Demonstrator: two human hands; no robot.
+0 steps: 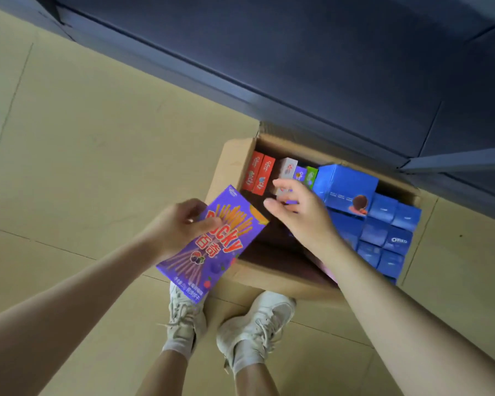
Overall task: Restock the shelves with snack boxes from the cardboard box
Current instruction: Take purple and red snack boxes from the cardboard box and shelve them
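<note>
Head view is looking down at a cardboard box [226, 277] sitting on the floor [83, 138]. Left hand [180, 224] is gripping a purple snack box [212, 241], holding it over the carton's near-left edge. Right hand [300, 212] is reaching inside with fingers spread, holding nothing, above upright red boxes [257, 172] and beside stacked blue boxes [383, 224]. White shoes [257, 324] are standing just below the carton.

Bare forearms, no sleeves; off-white lace-up sneakers [226, 324], scuffed; pale ankle socks [245, 360]; bare lower legs.
</note>
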